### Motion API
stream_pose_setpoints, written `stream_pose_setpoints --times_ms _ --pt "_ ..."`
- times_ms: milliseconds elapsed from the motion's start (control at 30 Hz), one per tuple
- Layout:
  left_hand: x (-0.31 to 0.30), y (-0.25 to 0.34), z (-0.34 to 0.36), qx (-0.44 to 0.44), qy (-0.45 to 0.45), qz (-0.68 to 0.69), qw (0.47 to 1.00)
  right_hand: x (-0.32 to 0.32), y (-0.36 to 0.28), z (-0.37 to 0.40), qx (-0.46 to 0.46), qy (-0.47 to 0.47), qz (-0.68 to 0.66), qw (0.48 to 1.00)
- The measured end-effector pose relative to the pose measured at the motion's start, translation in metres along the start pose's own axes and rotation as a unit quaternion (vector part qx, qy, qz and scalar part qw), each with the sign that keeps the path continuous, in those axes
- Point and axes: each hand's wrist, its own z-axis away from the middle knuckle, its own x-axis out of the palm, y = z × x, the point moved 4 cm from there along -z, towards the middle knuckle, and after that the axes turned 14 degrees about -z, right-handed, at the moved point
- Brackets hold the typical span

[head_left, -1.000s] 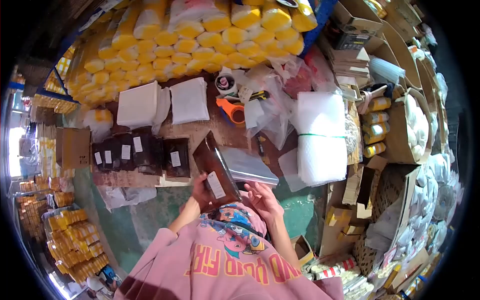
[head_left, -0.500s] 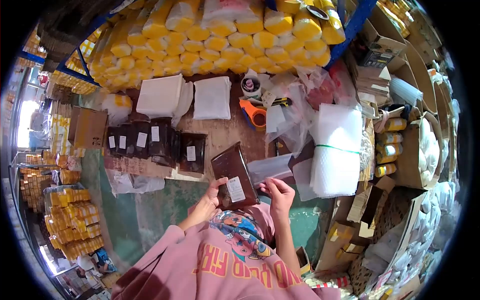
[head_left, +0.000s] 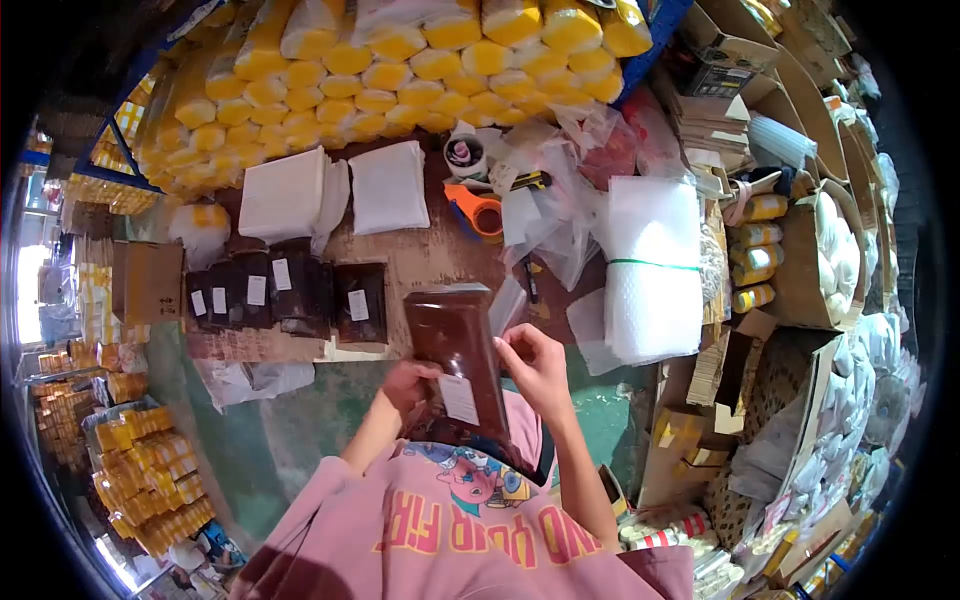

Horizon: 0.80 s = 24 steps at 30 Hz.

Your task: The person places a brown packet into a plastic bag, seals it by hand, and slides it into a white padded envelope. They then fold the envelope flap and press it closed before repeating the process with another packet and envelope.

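Observation:
A flat, glossy dark-brown packet in clear plastic (head_left: 450,330), with a white label (head_left: 459,399) on its face, is held above my lap at the table's front edge. My left hand (head_left: 406,388) is closed on its left side, thumb on the front near the label. At the right edge, the thumb and fingers of my right hand (head_left: 535,368) pinch the packet's wrapping; the exact grip is partly hidden. Just above that hand a strip of clear film (head_left: 508,306) sticks out. Similar labelled brown packets (head_left: 288,285) lie on the table to the left, with one (head_left: 359,303) nearest the held packet.
White stacks of sheets (head_left: 388,187) lie farther back, near an orange tape dispenser (head_left: 487,215) and a cup (head_left: 463,152). A bubble-wrap bundle with a green band (head_left: 655,290) stands at right. Yellow-and-white wrapped rolls (head_left: 400,75) are piled behind; cartons (head_left: 800,260) crowd the right side.
The packet has turned more upright, and its lower end now reaches farther down over my lap. My right hand has moved up along its right edge. Less of the clear film shows. The view has shifted.

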Motion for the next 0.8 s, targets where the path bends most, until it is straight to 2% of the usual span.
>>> stream_pose_setpoints --times_ms 33,67,167,200,333,400,467,600,700,733,800 --pt "0.015 0.01 0.004 0.006 -0.002 0.002 1.0 0.007 -0.003 -0.002 -0.027 -0.014 0.005 1.0" --pt "-0.003 -0.003 -0.003 0.006 0.022 -0.003 1.0 0.012 -0.011 -0.003 -0.043 -0.019 0.024 0.999" --pt "0.041 0.032 0.01 0.007 -0.001 -0.039 0.999 0.017 0.003 -0.011 -0.092 0.003 0.053 0.994" --pt "0.04 0.037 0.009 0.006 -0.061 -0.048 0.997 0.02 0.006 -0.014 -0.12 0.014 0.069 0.99" --pt "0.034 0.05 0.015 0.013 -0.067 -0.141 0.988 0.026 0.005 -0.017 -0.073 0.0 0.099 0.992" --pt "0.019 0.049 0.01 0.011 -0.081 -0.154 0.985 0.031 0.009 -0.018 0.036 -0.023 -0.103 0.994" --pt "0.007 0.05 0.007 0.007 -0.066 -0.149 0.987 0.039 0.003 -0.018 0.135 -0.015 -0.252 0.958" --pt "0.022 0.077 0.019 0.016 -0.078 -0.082 0.993 0.044 -0.008 -0.019 0.173 -0.022 -0.329 0.928" --pt "0.024 0.102 0.031 0.043 -0.061 -0.105 0.992 0.05 -0.028 -0.02 0.121 -0.032 -0.32 0.939" --pt "0.049 0.121 0.048 0.066 -0.072 -0.096 0.991 0.05 -0.031 -0.022 0.127 -0.033 -0.34 0.931" --pt "0.075 0.152 0.086 0.037 -0.024 -0.15 0.988 0.054 -0.051 -0.023 0.127 -0.036 -0.293 0.947"
